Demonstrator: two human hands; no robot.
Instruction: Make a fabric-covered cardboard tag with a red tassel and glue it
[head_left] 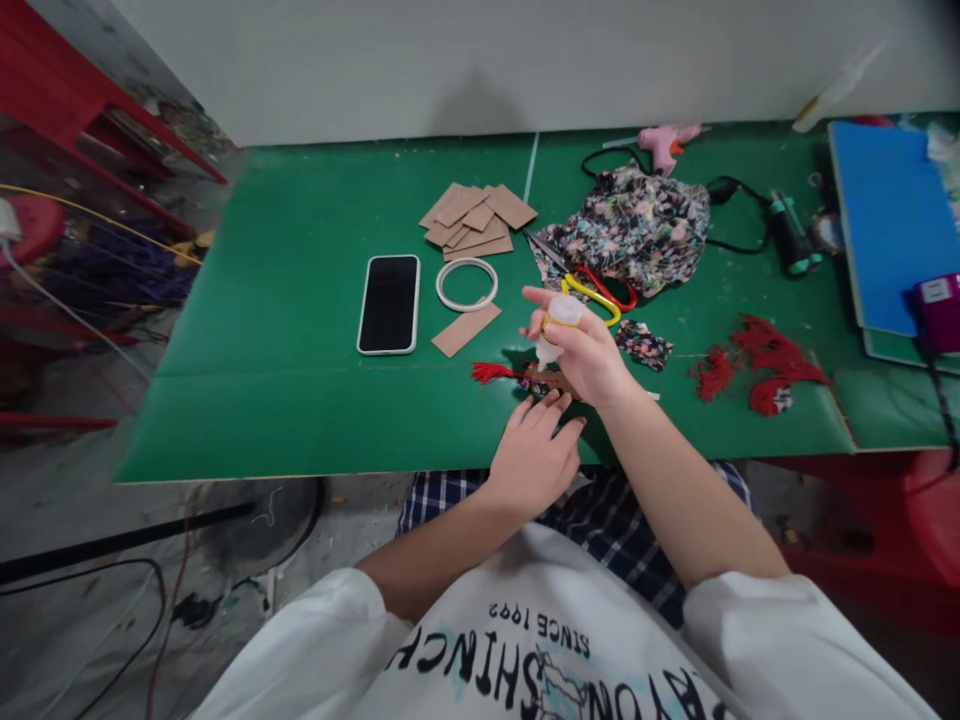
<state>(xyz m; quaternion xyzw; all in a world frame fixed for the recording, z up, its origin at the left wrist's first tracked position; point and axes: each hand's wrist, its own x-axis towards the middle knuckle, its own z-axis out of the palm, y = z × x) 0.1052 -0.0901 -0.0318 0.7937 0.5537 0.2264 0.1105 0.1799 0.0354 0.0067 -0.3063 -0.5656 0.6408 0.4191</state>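
- Head view is directed down onto a green table [300, 330], with a red shelf [90, 110] seen at the far left beyond it.
- Left of centre, a black phone [388, 303] is laid face up; just right of it a white ring [466, 284] is placed, with a stack of brown card pieces [475, 222] farther back and a single card strip [466, 329] nearer.
- At the near edge, the left hand [534, 452] is rested flat with fingers together, its fingertips pressed on a small brown piece [555, 380] from which a red tassel [491, 373] is spread to the left.
- Just above that piece, the right hand [589, 350] is closed around a small white glue bottle [559, 325], nozzle pointed down at the piece; contact of the tip cannot be told.
- Behind the right hand, scissors with yellow and red handles [600, 292] are partly covered by floral fabric [637, 225]; a small floral scrap [643, 343] is laid near the wrist.
- Farther back, a pink glue gun [666, 143] is seen.
- To the right, loose red tassels [757, 365] are scattered, and a blue board [889, 220] is set at the far right.
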